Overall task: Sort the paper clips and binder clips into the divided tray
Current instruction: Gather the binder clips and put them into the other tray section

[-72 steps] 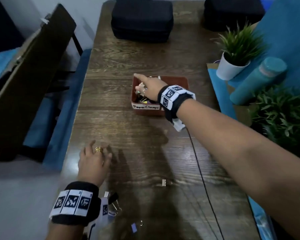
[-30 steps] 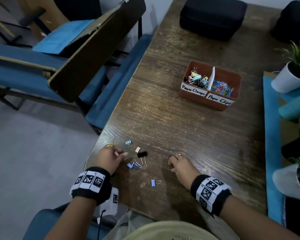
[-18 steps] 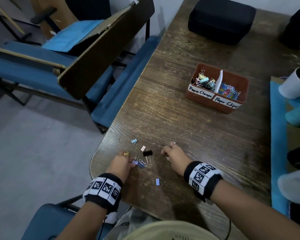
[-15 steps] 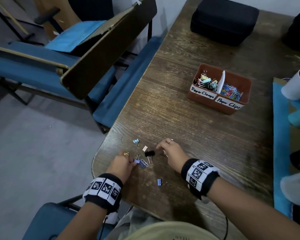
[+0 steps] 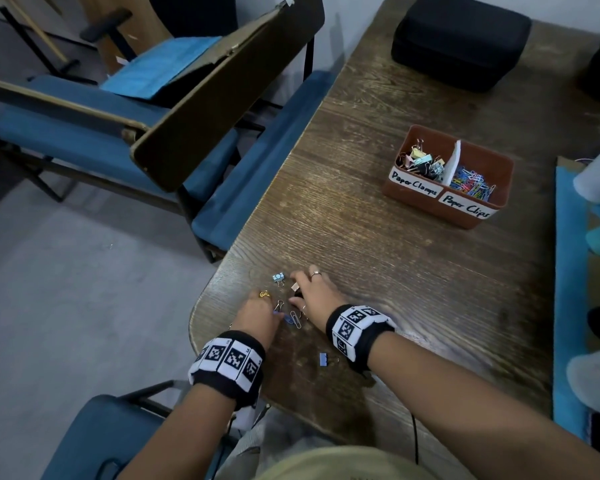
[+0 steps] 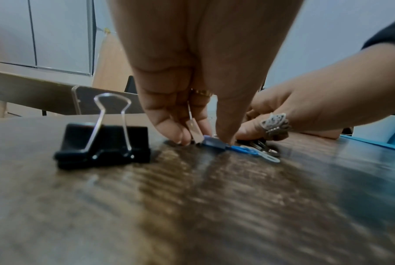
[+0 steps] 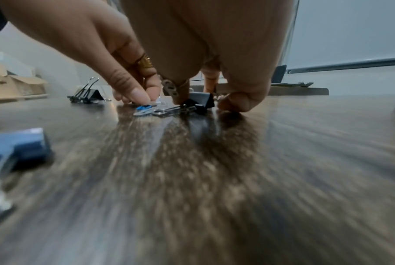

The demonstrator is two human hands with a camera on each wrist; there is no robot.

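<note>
Near the table's front left corner my left hand (image 5: 274,311) holds a small beige binder clip (image 6: 195,132) between its fingertips, and its thumb tip presses on a blue binder clip (image 6: 212,142). Beside it my right hand (image 5: 297,289) closes its forefinger and thumb around a black binder clip (image 7: 199,103). A blue paper clip (image 6: 244,149) and a silver paper clip (image 5: 295,318) lie between the hands. The brown divided tray (image 5: 413,199) stands far right, with binder clips in its left half and paper clips in its right.
Loose on the table are a light blue binder clip (image 5: 278,278), a beige clip (image 5: 295,287), a blue binder clip (image 5: 323,359) by my right wrist and a second black binder clip (image 6: 103,143). A black case (image 5: 461,39) sits at the back. Blue chairs (image 5: 250,174) line the left edge.
My right hand came back from the tray to the front of the table and slid left onto the black binder clip. My left hand moved right onto the blue binder clip.
</note>
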